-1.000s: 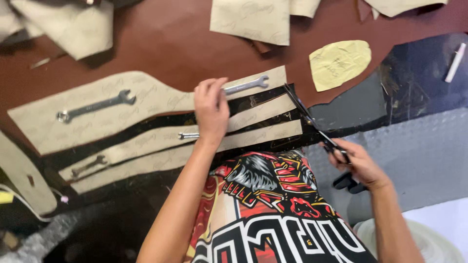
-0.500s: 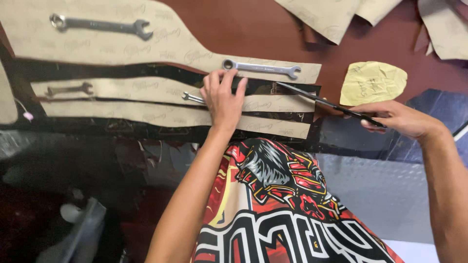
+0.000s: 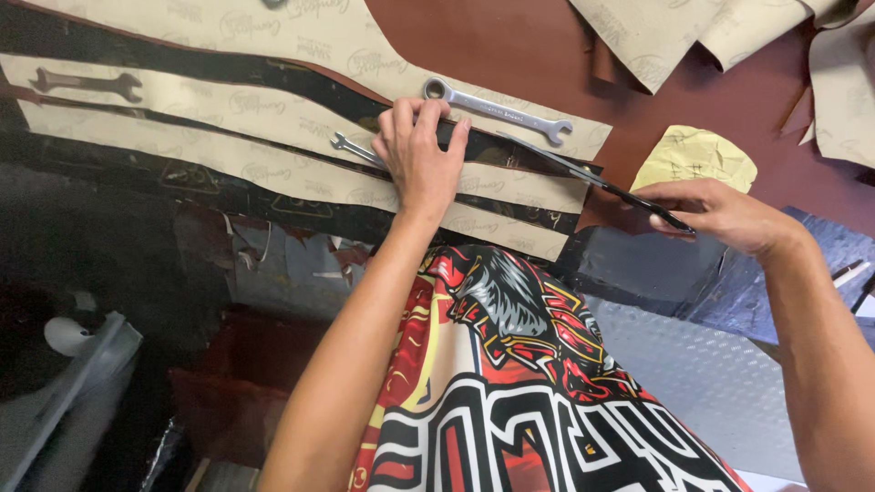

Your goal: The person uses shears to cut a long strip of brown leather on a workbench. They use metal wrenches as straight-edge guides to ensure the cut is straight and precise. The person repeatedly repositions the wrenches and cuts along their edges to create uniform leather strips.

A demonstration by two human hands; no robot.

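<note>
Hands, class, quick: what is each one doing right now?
Left hand: open, fingers spread, pressing flat on the paper pattern.
Right hand: closed on the scissors.

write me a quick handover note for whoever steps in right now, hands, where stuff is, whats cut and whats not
Left hand: flat, pressing down the tan paper patterns on the black sheet, fingertips by the silver wrench.
Right hand: gripping the scissors, blades pointing into the right end of the black sheet between two patterns.
Weights: silver wrench on the upper pattern, a small wrench beside the left hand, a dark wrench far left.
Done: the scissors have reached the sheet's right end; how far the cut runs cannot be told.
Left: the black sheet along the patterns looks uncut toward the left.
</note>
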